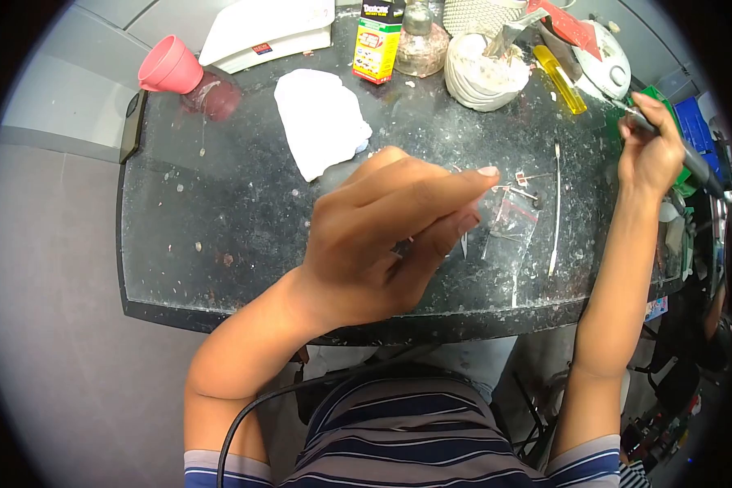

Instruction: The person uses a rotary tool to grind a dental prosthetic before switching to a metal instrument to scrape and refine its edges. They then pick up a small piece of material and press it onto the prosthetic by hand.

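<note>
The pen-shaped tool (698, 167), dark-bodied, is above the table's right side, slanting through the right hand (652, 159), whose fingers are bent closely around it near its slim end. Beneath spreads the black, speckled table (211, 232). The left hand (390, 228) is raised over its middle, fingers curled, thumb and forefinger tips close but a little apart; whether it has hold of anything cannot be told. A white cloth (317, 122) lies just beyond that hand. At the far side stand a pale ribbed bowl (478, 91) and, further left, a tilted pink cup (171, 65). Near the left fingertips lies a small clear bag (514, 218); beside it, a thin rod (556, 211).
</note>
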A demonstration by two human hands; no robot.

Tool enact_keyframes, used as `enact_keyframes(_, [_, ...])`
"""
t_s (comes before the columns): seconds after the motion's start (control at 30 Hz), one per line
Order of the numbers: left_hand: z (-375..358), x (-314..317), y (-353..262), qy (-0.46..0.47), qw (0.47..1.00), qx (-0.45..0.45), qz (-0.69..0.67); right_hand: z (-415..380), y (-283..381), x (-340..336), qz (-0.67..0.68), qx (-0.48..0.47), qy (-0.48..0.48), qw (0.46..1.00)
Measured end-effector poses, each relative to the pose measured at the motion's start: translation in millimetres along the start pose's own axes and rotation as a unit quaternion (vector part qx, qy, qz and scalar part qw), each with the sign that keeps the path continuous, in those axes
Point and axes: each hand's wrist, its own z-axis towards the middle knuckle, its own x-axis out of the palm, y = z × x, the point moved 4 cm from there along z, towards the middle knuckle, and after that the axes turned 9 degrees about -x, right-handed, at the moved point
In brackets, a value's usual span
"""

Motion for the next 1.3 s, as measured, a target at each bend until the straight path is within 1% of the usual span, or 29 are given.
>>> enact_keyframes(0.03, [-0.1,-0.5,-1.9,-0.007,1.0,0.014,-0.007,5.5,-7.1,-4.3,-0.047,0.024,-0.035,0.998])
enact_keyframes(0.1, [-0.2,-1.2,-2.7,-0.004,1.0,0.017,-0.005,10.6,-21.3,-8.0,-0.096,0.044,-0.051,0.993])
enact_keyframes(0.17, [-0.4,-1.6,-3.9,0.0,1.0,0.019,-0.003,13.4,-33.4,-6.6,-0.085,0.047,-0.035,0.995])
enact_keyframes(0.27, [0.1,-1.5,-7.4,-0.002,1.0,0.025,0.001,19.3,-52.6,-14.1,-0.114,0.064,-0.063,0.989])
enact_keyframes(0.3, [-0.8,-2.0,-7.4,-0.005,1.0,0.015,0.004,20.4,-59.0,-16.3,-0.109,0.075,-0.075,0.988])
enact_keyframes(0.37, [-1.8,-0.7,-8.1,-0.008,1.0,0.006,-0.002,19.0,-62.5,-12.2,-0.121,0.071,-0.065,0.988])
enact_keyframes(0.43, [-2.0,-0.4,-8.1,0.001,1.0,-0.01,0.007,21.9,-68.6,-15.0,-0.128,0.047,-0.016,0.991])
enact_keyframes(0.47, [-2.8,-0.3,-8.4,0.002,1.0,-0.009,0.006,23.2,-71.4,-16.9,-0.132,0.045,-0.009,0.99])
enact_keyframes(0.6, [-4.2,-1.0,-7.6,0.01,1.0,-0.022,0.001,25.4,-74.0,-18.1,-0.109,0.047,0.002,0.993])
enact_keyframes(0.67, [-4.0,-1.4,-7.8,0.01,1.0,-0.027,-0.001,28.0,-74.3,-21.2,-0.08,0.054,-0.008,0.995])
enact_keyframes(0.87, [-3.4,-1.1,-10.0,0.006,1.0,-0.012,0.005,29.2,-68.9,-19.2,-0.075,0.034,0.01,0.997])
enact_keyframes(0.97, [-3.5,-1.3,-9.4,0.012,0.999,-0.036,-0.002,35.0,-71.7,-27.5,-0.056,0.044,0.014,0.997])
enact_keyframes(1.03, [-2.8,-2.4,-9.3,0.013,1.0,-0.008,0.016,37.5,-74.1,-29.3,-0.037,0.058,0.012,0.998])
enact_keyframes(1.17, [-3.1,-2.4,-9.5,0.026,0.999,-0.024,0.018,37.2,-69.6,-31.3,-0.041,0.033,-0.019,0.998])
enact_keyframes(1.27, [-3.5,-2.2,-8.2,0.016,0.999,-0.03,0.013,30.1,-55.9,-19.5,-0.116,-0.034,-0.03,0.992])
enact_keyframes(1.3, [-3.4,-2.2,-8.3,0.014,0.999,-0.028,0.01,29.7,-54.9,-20.2,-0.116,-0.034,-0.03,0.992])
